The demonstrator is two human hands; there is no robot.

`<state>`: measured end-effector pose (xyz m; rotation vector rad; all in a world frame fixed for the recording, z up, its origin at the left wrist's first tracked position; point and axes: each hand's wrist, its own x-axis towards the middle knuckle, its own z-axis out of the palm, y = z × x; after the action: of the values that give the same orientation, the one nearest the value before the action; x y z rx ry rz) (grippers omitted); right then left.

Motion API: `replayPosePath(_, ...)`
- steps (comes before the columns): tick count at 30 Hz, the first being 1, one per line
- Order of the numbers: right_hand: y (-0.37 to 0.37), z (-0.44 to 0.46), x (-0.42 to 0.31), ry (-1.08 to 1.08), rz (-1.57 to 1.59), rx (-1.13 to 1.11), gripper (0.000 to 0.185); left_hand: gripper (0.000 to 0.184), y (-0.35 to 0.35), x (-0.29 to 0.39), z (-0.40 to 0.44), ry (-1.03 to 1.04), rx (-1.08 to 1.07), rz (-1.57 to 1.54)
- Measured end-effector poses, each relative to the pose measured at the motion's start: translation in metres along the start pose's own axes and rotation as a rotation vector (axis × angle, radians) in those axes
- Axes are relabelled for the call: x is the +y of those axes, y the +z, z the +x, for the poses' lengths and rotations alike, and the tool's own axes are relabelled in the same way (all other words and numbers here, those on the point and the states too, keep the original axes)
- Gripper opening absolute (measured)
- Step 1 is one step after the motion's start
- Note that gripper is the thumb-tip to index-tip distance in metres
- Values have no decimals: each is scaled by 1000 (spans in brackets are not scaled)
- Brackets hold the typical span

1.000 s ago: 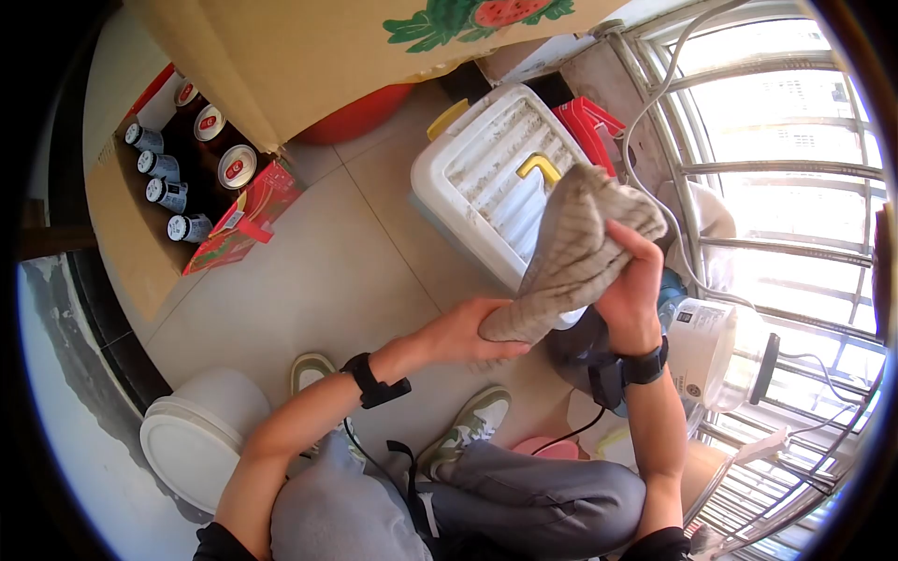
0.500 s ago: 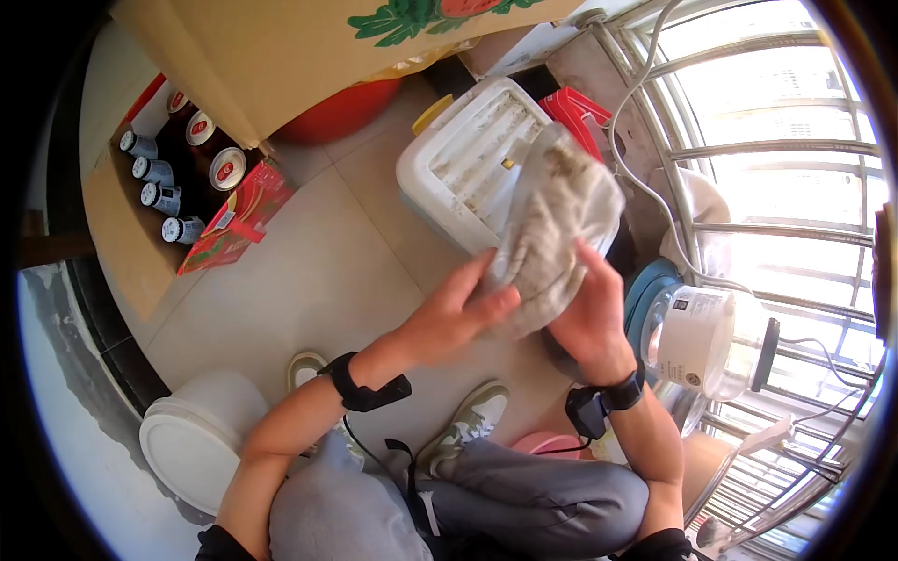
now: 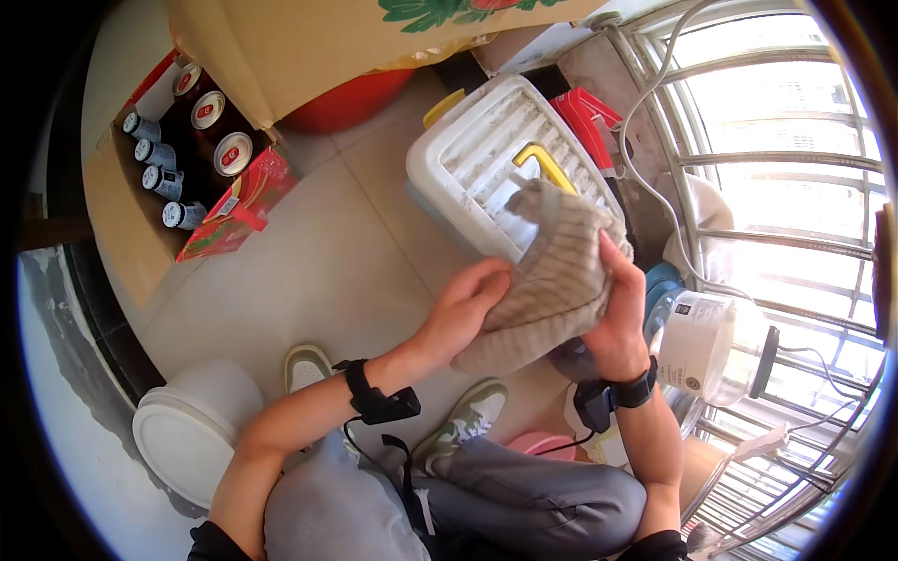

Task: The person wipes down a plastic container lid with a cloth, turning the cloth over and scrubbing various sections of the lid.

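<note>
Both my hands hold a beige striped cloth (image 3: 561, 271) in the air, with one end hanging in folds towards my knees. My left hand (image 3: 465, 304) grips its left edge, fingers curled inward. At the opposite side, my right hand (image 3: 617, 313) has its thumb over the cloth and the other fingers mostly hidden beneath. Just beyond the cloth stands a white plastic storage box (image 3: 449, 178) with a ribbed lid marked by dark dirt. A yellow handle (image 3: 543, 164) shows on the lid, partly covered by the cloth.
At left, a red carton (image 3: 234, 220) holds several cans and bottles. A large cardboard box (image 3: 299, 56) overhangs a red basin (image 3: 351, 105). A lidded white bucket (image 3: 187, 444) stands lower left. On the right are a clear container (image 3: 716, 346), a white cable (image 3: 636, 173) and window bars.
The cloth has been turned and lowered, its striped side now showing and spread wider. More of the box lid and its yellow handle have come into view.
</note>
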<state>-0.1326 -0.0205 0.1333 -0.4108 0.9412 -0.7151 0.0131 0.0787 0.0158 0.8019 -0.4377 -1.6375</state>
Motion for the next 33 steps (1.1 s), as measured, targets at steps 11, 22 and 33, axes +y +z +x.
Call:
replayPosePath(11,35,40,-30,-835,-1057,331,21,37,-26,-1,12,-87,309,62)
replayPosePath(22,15,103,21,-412,-1816,311,26,30,-40,-17,29,-16,240,133)
replayPosePath(33,7,112,29,-597,-1599,302,28,28,-29,-14,30,-51,244,-11)
